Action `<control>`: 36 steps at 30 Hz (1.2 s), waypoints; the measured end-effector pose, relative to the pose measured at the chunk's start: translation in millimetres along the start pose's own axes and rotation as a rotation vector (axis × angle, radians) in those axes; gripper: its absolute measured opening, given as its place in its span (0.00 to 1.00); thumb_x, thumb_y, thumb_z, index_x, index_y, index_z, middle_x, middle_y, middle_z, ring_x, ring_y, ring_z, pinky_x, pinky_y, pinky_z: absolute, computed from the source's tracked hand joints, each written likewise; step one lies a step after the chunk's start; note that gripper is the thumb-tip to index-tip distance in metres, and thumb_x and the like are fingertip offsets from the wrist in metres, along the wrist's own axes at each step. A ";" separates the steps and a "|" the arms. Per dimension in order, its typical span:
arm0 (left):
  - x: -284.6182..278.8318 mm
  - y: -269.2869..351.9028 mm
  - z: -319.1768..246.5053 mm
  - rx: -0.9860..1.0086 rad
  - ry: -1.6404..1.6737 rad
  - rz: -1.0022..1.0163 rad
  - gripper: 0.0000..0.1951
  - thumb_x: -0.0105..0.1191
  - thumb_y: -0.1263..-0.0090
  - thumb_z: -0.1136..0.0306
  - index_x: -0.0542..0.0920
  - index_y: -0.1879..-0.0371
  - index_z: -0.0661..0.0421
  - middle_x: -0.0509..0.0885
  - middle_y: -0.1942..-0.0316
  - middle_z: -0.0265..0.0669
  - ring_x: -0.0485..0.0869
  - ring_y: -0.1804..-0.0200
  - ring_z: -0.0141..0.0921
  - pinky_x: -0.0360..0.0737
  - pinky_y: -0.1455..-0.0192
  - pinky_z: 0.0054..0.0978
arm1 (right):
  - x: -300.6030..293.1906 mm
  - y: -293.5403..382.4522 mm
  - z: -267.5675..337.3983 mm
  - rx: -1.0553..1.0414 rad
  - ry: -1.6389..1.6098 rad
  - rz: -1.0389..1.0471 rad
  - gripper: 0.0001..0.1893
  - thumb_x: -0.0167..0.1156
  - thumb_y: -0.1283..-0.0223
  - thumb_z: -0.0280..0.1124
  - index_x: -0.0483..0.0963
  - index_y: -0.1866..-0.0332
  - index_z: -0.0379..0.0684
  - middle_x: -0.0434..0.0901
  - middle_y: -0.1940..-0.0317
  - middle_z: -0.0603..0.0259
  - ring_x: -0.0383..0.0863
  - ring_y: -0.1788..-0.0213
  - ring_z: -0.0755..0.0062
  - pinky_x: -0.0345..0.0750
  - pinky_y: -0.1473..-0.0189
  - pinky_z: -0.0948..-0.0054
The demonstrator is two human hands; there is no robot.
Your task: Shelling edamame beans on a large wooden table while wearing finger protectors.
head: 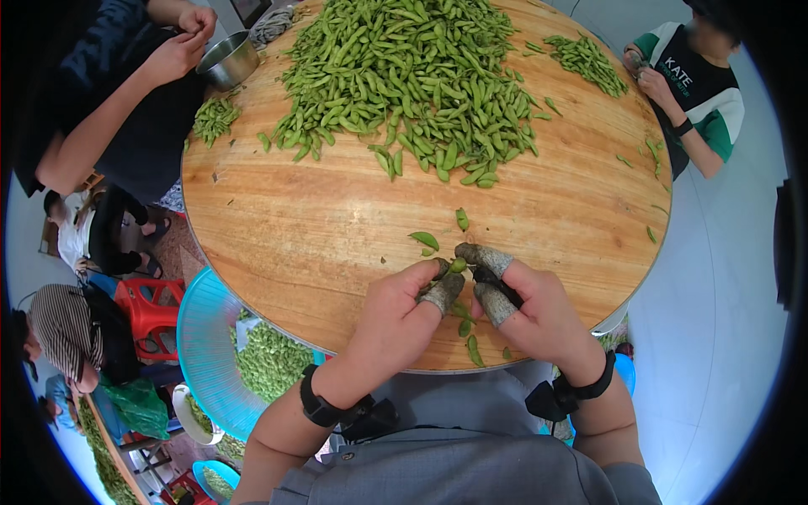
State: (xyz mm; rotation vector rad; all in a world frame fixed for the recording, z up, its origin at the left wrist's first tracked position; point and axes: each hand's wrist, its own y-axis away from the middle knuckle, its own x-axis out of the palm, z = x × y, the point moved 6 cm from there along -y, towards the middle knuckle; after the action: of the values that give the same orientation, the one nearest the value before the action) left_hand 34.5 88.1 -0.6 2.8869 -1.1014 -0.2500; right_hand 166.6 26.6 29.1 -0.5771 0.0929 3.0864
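My left hand (pixel 404 309) pinches a small green soybean pod (pixel 457 265) between fingertips wrapped in soiled grey coverings. Close against it, my right hand (pixel 533 303) has similar grey wraps on its fingertips. A dark object (pixel 499 284) lies between its fingers, its end close to the pod; what it is I cannot make out. A flat green pod (pixel 424 240) and a short pod (pixel 462 219) lie on the wood just beyond my hands. Beneath and in front of my wrists are several more pods (pixel 475 351), partly hidden by the fingers.
A large heap of soybean pods (pixel 404 82) covers the far part of the round wooden table (pixel 284 214). Two people work at its edges, with small pod piles (pixel 216 120) and a steel pot (pixel 228 60). A blue basket (pixel 202 328) of shelled beans stands below left, near a red stool (pixel 148 315).
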 end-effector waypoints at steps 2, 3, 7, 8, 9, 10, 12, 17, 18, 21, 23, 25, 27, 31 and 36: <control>-0.3 0.4 -1.8 -0.006 -0.042 -0.011 0.09 0.48 0.34 0.75 0.78 0.59 0.64 0.80 0.68 0.27 0.74 0.63 0.19 0.72 0.58 0.19 | -0.1 0.2 2.2 0.012 -0.020 0.003 0.23 0.51 0.46 0.22 0.68 0.42 0.40 0.80 0.73 0.59 0.82 0.69 0.69 0.77 0.63 0.73; 0.2 1.6 -7.1 -0.014 -0.078 -0.010 0.09 0.48 0.34 0.74 0.78 0.59 0.64 0.80 0.68 0.28 0.75 0.63 0.20 0.72 0.58 0.20 | -0.2 0.4 2.8 0.021 -0.029 -0.001 0.22 0.51 0.45 0.22 0.68 0.42 0.40 0.80 0.73 0.60 0.82 0.69 0.70 0.77 0.63 0.73; 0.9 3.6 -16.2 0.183 -0.284 0.016 0.09 0.48 0.34 0.74 0.79 0.60 0.62 0.78 0.74 0.29 0.74 0.71 0.20 0.70 0.68 0.18 | 3.3 0.4 -5.4 -0.046 -0.085 -0.026 0.19 0.50 0.41 0.23 0.69 0.43 0.41 0.77 0.75 0.66 0.76 0.77 0.78 0.74 0.71 0.77; 1.6 3.5 -11.5 0.064 -0.076 0.054 0.08 0.49 0.35 0.74 0.79 0.60 0.61 0.77 0.75 0.29 0.72 0.74 0.19 0.68 0.71 0.17 | 5.7 1.1 -11.5 0.112 -0.295 0.032 0.19 0.49 0.40 0.23 0.69 0.42 0.41 0.76 0.75 0.67 0.72 0.78 0.80 0.72 0.74 0.79; 3.3 5.3 -9.1 -0.056 0.132 0.090 0.08 0.50 0.35 0.74 0.80 0.60 0.60 0.76 0.77 0.29 0.70 0.76 0.19 0.65 0.75 0.16 | 8.4 3.4 -12.9 0.271 -0.505 0.091 0.18 0.49 0.39 0.22 0.69 0.42 0.42 0.75 0.76 0.68 0.69 0.80 0.82 0.69 0.77 0.81; 6.2 7.4 -5.0 -0.177 0.341 0.126 0.08 0.51 0.35 0.74 0.80 0.60 0.59 0.75 0.79 0.29 0.68 0.79 0.18 0.62 0.78 0.15 | 13.5 7.7 -14.2 0.431 -0.713 0.151 0.18 0.48 0.38 0.22 0.69 0.42 0.42 0.74 0.76 0.69 0.66 0.82 0.85 0.66 0.80 0.82; 7.7 12.0 9.0 -0.325 0.705 0.283 0.07 0.51 0.34 0.72 0.79 0.63 0.61 0.76 0.79 0.26 0.72 0.76 0.20 0.67 0.75 0.19 | 17.2 12.2 -11.3 0.512 -0.977 0.181 0.18 0.47 0.38 0.21 0.69 0.42 0.42 0.73 0.76 0.69 0.62 0.83 0.87 0.62 0.83 0.84; 12.8 7.7 11.1 -0.126 0.507 0.164 0.07 0.53 0.33 0.69 0.79 0.63 0.59 0.75 0.79 0.26 0.68 0.79 0.17 0.62 0.78 0.15 | 16.7 12.6 -5.7 0.431 -0.796 0.175 0.19 0.46 0.40 0.20 0.68 0.43 0.40 0.74 0.75 0.69 0.64 0.82 0.88 0.63 0.82 0.84; 13.4 2.5 12.6 0.040 0.324 0.109 0.07 0.53 0.32 0.69 0.78 0.63 0.59 0.75 0.79 0.25 0.70 0.78 0.18 0.64 0.77 0.15 | 15.5 13.3 -1.9 0.379 -0.693 0.173 0.19 0.46 0.42 0.19 0.69 0.44 0.40 0.74 0.75 0.69 0.65 0.82 0.87 0.64 0.81 0.84; 9.6 2.3 1.5 0.216 -0.079 0.033 0.07 0.51 0.31 0.68 0.78 0.63 0.58 0.76 0.77 0.25 0.73 0.75 0.19 0.69 0.73 0.17 | 13.2 13.9 -1.7 0.286 -0.548 0.160 0.20 0.46 0.46 0.18 0.70 0.46 0.40 0.74 0.75 0.69 0.68 0.80 0.86 0.67 0.79 0.83; 10.3 1.8 -1.5 0.189 -0.120 0.031 0.07 0.49 0.30 0.67 0.78 0.63 0.57 0.76 0.77 0.25 0.73 0.75 0.19 0.70 0.73 0.17 | 11.3 13.5 -4.0 0.224 -0.458 0.114 0.21 0.46 0.47 0.18 0.71 0.47 0.40 0.74 0.76 0.69 0.69 0.80 0.85 0.68 0.78 0.82; 13.0 1.9 -0.3 0.123 0.013 0.038 0.08 0.48 0.29 0.66 0.78 0.62 0.55 0.75 0.78 0.24 0.71 0.77 0.18 0.68 0.75 0.16 | 9.9 12.5 -0.9 0.134 -0.321 0.043 0.21 0.47 0.49 0.18 0.71 0.48 0.41 0.74 0.76 0.69 0.69 0.80 0.85 0.68 0.78 0.82; 14.0 4.4 4.2 -0.101 0.289 0.115 0.08 0.45 0.29 0.67 0.77 0.61 0.55 0.74 0.78 0.25 0.69 0.77 0.18 0.66 0.75 0.16 | 8.6 11.1 0.1 0.149 -0.312 0.023 0.20 0.46 0.46 0.18 0.71 0.47 0.42 0.74 0.76 0.69 0.68 0.80 0.85 0.67 0.79 0.83; 17.7 7.9 8.6 -0.136 0.391 0.166 0.10 0.42 0.27 0.64 0.76 0.57 0.54 0.71 0.80 0.25 0.64 0.81 0.17 0.58 0.80 0.13 | 9.6 11.6 -15.4 0.390 -0.658 0.083 0.18 0.46 0.40 0.20 0.70 0.45 0.42 0.73 0.75 0.69 0.66 0.82 0.86 0.64 0.83 0.84; 17.1 8.6 7.0 -0.299 0.494 0.103 0.09 0.42 0.28 0.67 0.74 0.56 0.54 0.71 0.79 0.26 0.63 0.82 0.17 0.57 0.81 0.13 | 0.1 16.5 -20.6 0.410 -0.856 -0.008 0.15 0.47 0.36 0.24 0.69 0.44 0.41 0.73 0.74 0.68 0.65 0.83 0.87 0.63 0.85 0.85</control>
State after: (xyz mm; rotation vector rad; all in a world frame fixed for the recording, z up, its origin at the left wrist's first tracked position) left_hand 40.3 70.4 -8.9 2.4262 -1.0097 0.2674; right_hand 173.8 8.9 10.9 0.7335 0.6674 2.8700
